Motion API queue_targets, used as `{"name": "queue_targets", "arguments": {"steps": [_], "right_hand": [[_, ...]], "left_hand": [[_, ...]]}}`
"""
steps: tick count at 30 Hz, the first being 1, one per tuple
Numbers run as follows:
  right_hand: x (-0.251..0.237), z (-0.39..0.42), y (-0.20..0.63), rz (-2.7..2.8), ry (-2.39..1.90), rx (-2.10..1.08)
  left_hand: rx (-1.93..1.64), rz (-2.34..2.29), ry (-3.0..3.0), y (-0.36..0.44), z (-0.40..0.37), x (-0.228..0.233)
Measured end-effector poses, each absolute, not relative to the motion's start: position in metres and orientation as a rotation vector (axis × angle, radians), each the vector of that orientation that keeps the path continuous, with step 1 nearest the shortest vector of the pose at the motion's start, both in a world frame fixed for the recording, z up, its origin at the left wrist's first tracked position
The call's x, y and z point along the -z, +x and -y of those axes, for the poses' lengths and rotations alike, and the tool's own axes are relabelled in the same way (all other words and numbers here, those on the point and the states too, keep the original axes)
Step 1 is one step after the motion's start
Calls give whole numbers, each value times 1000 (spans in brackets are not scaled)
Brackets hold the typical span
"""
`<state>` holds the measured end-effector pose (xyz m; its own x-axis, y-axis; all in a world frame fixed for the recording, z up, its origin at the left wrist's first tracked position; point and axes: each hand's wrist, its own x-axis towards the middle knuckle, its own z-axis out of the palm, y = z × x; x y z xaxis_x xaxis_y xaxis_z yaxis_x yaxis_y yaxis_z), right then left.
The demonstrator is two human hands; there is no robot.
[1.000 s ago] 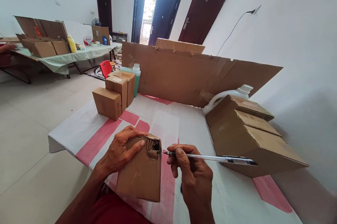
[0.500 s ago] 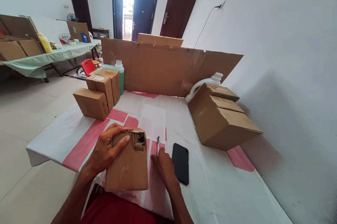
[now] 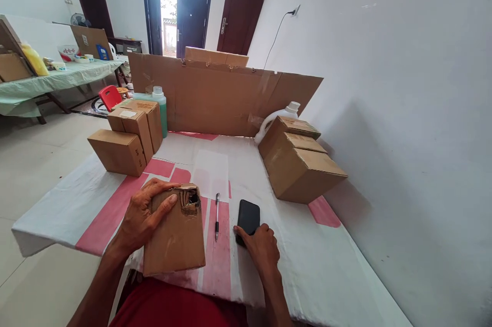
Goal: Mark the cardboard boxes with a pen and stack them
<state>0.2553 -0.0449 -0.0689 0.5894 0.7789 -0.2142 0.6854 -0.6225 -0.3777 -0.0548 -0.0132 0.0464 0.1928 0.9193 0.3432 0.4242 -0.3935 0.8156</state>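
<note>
Head view: pen (image 3: 217, 216) released, right hand (image 3: 262, 247) now on phone (image 3: 248, 218).

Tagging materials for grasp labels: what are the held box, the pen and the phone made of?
Box under the left hand: brown corrugated cardboard, matte; the torn corner shows its ragged inner layers.
Pen: probably clear plastic barrel, glossy, with a dark tip end.
Phone, touched by the right hand: smooth black slab, slightly shiny; glass or plastic, cannot tell which.
</note>
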Motion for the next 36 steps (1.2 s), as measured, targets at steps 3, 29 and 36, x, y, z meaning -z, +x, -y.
{"name": "queue_targets", "arguments": {"steps": [3, 29, 36], "right_hand": [[76, 32, 263, 1094, -2469, -632], [-35, 117, 121, 450, -284, -2350], [-28, 121, 121, 347, -266, -2342]], "left_hand": [[-1152, -1239, 1933, -55, 15, -47], [-1272, -1120, 1910, -53, 32, -43], [-1300, -1146, 1904, -51, 32, -42]]}}
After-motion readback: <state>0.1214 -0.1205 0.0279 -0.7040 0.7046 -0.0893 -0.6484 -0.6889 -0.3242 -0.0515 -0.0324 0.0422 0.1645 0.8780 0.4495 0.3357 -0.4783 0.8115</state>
